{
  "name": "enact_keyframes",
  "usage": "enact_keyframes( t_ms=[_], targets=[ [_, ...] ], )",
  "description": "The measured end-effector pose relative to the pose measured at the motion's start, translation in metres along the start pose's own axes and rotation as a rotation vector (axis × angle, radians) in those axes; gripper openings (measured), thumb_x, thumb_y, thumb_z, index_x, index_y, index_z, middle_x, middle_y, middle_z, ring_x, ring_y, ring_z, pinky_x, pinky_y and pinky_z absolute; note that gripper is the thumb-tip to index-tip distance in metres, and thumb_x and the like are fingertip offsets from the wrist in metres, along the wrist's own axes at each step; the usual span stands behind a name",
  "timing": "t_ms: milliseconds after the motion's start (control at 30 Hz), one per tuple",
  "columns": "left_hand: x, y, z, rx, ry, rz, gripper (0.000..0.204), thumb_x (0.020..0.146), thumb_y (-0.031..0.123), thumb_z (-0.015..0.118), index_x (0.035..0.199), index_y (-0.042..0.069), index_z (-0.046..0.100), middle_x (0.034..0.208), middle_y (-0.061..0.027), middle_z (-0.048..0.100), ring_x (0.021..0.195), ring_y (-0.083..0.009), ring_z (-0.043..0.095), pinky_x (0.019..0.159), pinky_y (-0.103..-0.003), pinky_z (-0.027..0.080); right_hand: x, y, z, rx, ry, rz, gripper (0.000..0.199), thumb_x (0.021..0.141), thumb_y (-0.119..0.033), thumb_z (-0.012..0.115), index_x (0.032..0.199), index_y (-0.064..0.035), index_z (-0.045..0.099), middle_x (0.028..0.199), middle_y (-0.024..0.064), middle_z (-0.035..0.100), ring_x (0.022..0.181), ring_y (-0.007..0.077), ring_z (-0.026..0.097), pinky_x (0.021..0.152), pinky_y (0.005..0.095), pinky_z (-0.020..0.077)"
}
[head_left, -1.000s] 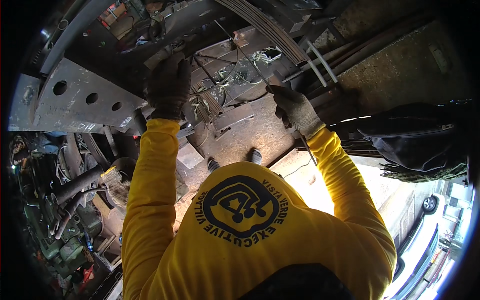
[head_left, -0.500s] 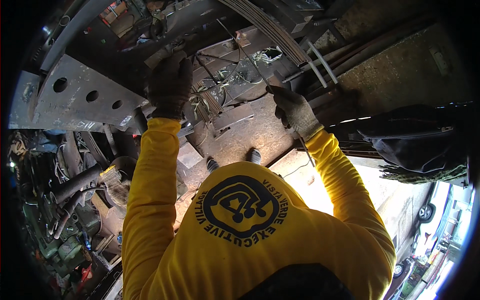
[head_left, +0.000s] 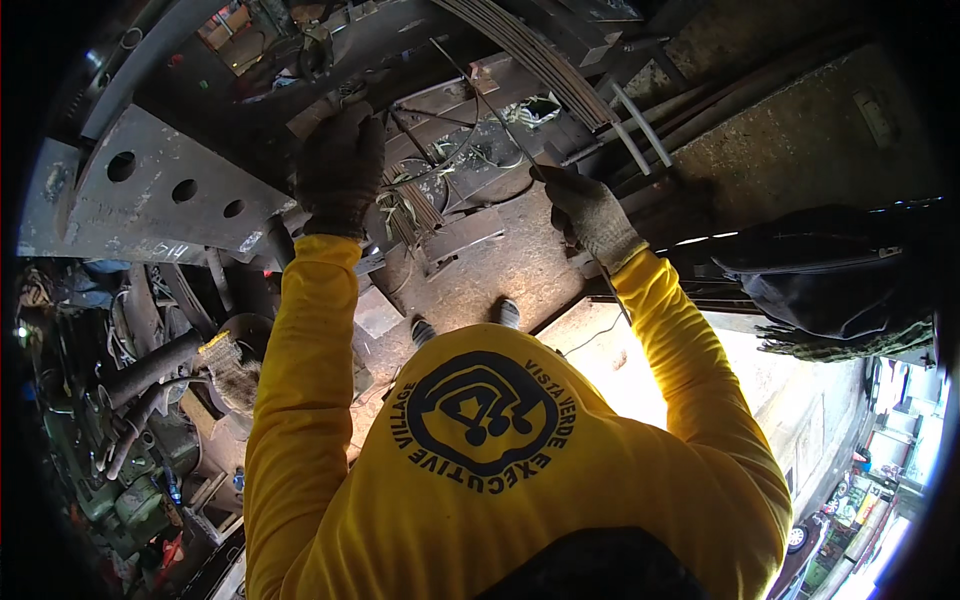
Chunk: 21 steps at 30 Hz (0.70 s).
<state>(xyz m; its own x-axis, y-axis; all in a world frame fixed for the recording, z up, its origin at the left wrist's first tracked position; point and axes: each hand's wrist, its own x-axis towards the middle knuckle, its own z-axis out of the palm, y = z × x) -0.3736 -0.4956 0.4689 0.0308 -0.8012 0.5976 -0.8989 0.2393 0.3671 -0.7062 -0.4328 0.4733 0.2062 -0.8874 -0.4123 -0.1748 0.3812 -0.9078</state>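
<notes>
My right hand (head_left: 590,212), in a grey knit glove, is closed round a long thin metal rod (head_left: 487,103). The rod slants from the upper middle down past the wrist, its lower end beside my yellow sleeve. My left hand (head_left: 342,165), in a dark glove, is at the edge of a shadowed steel frame, with its fingers curled and pressed together. A small flat brown metal piece (head_left: 308,120) touches or lies just beyond its fingers. What the left fingers hold is hidden in the dark.
A steel plate with round holes (head_left: 150,190) stands at left. Beyond my right hand lies a bundle of metal strips (head_left: 545,55). A spare glove (head_left: 232,370) hangs on pipework at left, above cluttered machine parts (head_left: 145,505). A dark bag (head_left: 820,265) is at right.
My right hand and the rod have shifted slightly up and left. My left hand has stayed in place. A white car at the far right no longer shows where it was.
</notes>
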Motion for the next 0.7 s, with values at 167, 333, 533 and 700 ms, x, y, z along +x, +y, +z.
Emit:
enact_keyframes(
  t_ms=[167, 333, 533, 700],
  targets=[
    [-0.001, 0.000, 0.002, 0.010, 0.036, 0.005, 0.027, 0.094, 0.032, 0.064, 0.110, 0.013, 0.074, 0.104, -0.0127, 0.074, 0.098, -0.0318, 0.070, 0.088, -0.043, 0.056, -0.001, -0.002, 0.002, -0.016, 0.002, -0.009, 0.038, 0.104, -0.026, 0.056, 0.138, -0.0121, 0.064, 0.067, -0.0031, 0.053, 0.051, 0.0036, 0.044, 0.047, 0.0204, 0.0370],
    [-0.001, -0.004, 0.004, 0.002, 0.061, 0.018, 0.027, 0.093, 0.034, 0.064, 0.108, 0.014, 0.074, 0.103, -0.0120, 0.074, 0.097, -0.0313, 0.071, 0.087, -0.043, 0.057, -0.002, -0.003, 0.002, 0.025, -0.009, 0.012, 0.038, 0.104, -0.027, 0.056, 0.138, -0.0118, 0.064, 0.067, -0.0034, 0.053, 0.052, 0.0035, 0.044, 0.047, 0.0202, 0.0358],
    [0.000, 0.000, 0.001, 0.038, 0.042, 0.007, 0.025, 0.092, 0.033, 0.065, 0.108, 0.015, 0.074, 0.103, -0.0108, 0.074, 0.097, -0.0307, 0.071, 0.087, -0.043, 0.057, -0.002, -0.003, 0.003, 0.011, 0.007, 0.017, 0.039, 0.103, -0.027, 0.057, 0.138, -0.0114, 0.063, 0.068, -0.0031, 0.053, 0.052, 0.0041, 0.045, 0.047, 0.0205, 0.0364],
    [0.001, 0.006, -0.005, 0.038, 0.003, 0.017, 0.026, 0.093, 0.035, 0.064, 0.109, 0.016, 0.073, 0.103, -0.0104, 0.074, 0.098, -0.0309, 0.071, 0.087, -0.043, 0.056, -0.004, -0.004, 0.002, 0.041, 0.003, 0.039, 0.040, 0.103, -0.029, 0.057, 0.139, -0.0113, 0.063, 0.069, -0.0025, 0.055, 0.053, 0.0043, 0.045, 0.048, 0.0213, 0.0378]
  ],
)
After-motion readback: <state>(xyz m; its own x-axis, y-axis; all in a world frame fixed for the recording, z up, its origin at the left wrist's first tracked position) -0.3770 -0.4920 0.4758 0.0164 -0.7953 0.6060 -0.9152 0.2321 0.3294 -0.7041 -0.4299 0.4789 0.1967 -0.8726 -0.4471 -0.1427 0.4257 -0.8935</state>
